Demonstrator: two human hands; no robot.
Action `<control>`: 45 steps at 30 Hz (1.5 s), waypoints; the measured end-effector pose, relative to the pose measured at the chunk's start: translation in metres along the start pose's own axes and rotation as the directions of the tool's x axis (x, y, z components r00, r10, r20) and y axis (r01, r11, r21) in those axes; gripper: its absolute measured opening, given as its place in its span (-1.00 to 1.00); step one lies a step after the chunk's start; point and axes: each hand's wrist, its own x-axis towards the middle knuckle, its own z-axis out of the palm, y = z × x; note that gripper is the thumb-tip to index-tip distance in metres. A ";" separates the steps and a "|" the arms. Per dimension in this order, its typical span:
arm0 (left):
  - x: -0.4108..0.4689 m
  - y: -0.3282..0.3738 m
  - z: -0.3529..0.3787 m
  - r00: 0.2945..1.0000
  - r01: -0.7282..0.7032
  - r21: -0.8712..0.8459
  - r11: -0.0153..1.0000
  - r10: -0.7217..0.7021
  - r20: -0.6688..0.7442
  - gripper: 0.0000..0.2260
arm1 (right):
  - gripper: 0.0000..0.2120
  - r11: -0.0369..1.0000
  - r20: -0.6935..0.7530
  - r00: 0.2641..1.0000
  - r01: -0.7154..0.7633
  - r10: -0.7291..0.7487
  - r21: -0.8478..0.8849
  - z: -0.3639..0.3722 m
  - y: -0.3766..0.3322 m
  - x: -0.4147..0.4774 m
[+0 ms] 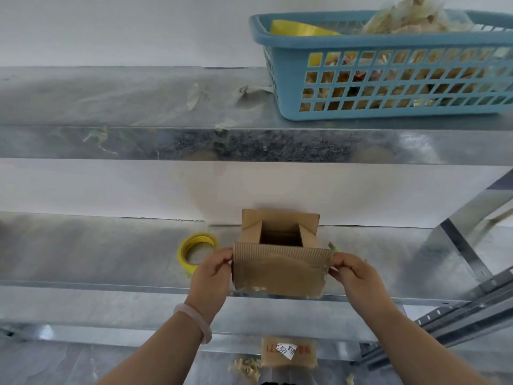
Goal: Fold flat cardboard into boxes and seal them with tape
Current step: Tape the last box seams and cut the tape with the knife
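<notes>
A small brown cardboard box (279, 262) stands at the front of a metal shelf (111, 259), its top open and its flaps standing up. The near flap shows a torn, corrugated strip along its upper edge. My left hand (212, 269) pinches that flap's left corner, and my right hand (351, 273) pinches its right corner. A roll of yellow tape (197, 252) lies flat on the shelf just left of the box, beside my left hand.
A blue plastic basket (388, 68) holding crumpled tape scraps and a yellow roll sits on the upper shelf at the right. Bits of tape stick to the upper shelf's edge (222, 126). A diagonal metal brace (460, 245) runs at the right. A labelled carton (288, 352) lies below.
</notes>
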 end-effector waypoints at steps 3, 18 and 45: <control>0.004 -0.004 -0.006 0.975 0.223 -0.049 0.974 -0.222 0.018 -0.78 | -0.76 0.986 0.092 0.990 -0.096 0.110 -0.139 -0.006 -0.003 0.008; 0.021 0.035 -0.010 0.955 0.267 0.374 0.888 -0.295 0.020 -0.97 | -0.85 0.777 0.011 0.994 -0.080 0.111 -0.625 -0.002 -0.043 0.016; -0.103 -0.009 -0.339 0.787 0.402 0.252 0.880 -0.190 -0.587 -0.77 | -0.77 0.499 0.477 0.817 0.576 -0.325 -0.647 0.345 -0.183 -0.033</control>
